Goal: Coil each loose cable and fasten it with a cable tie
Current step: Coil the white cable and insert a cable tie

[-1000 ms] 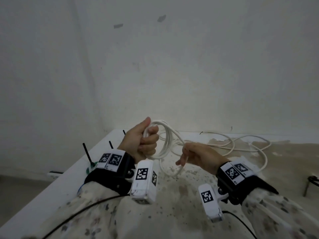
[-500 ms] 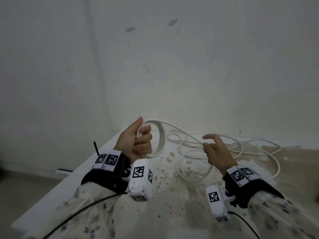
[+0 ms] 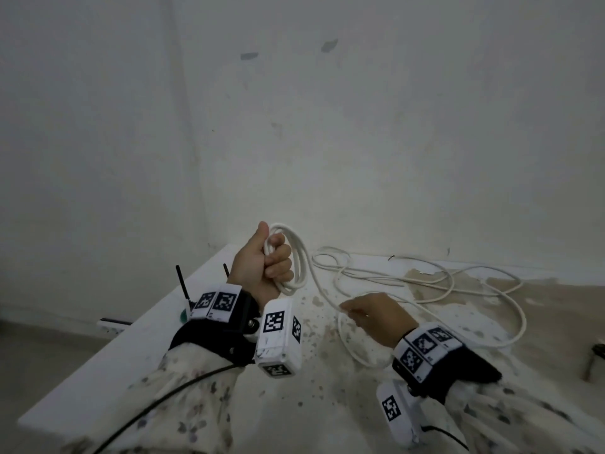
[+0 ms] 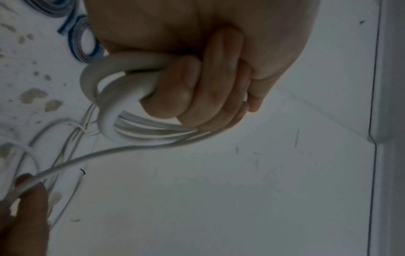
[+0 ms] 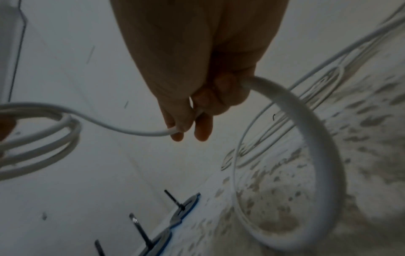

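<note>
A long white cable [image 3: 438, 286] lies in loose loops across the stained table [image 3: 327, 404]. My left hand [image 3: 265, 263] is held up in a fist and grips several coiled turns of it [image 4: 122, 104]. One strand runs from that coil down to my right hand [image 3: 370, 314], which pinches the cable between thumb and fingers [image 5: 181, 121] low over the table. Behind the right hand a wide loop [image 5: 306, 155] curves away to the slack on the table.
Coiled blue-grey cables [image 4: 83, 43] with black cable ties [image 5: 173, 199] sticking up lie at the table's left edge [image 3: 183, 283]. A white wall [image 3: 327, 126] stands right behind the table. A dark object [image 3: 597, 352] sits at the far right.
My right hand, open-fingered over the loose loops half a second ago, has dropped toward me and taken hold of a strand. The left hand keeps its coil raised.
</note>
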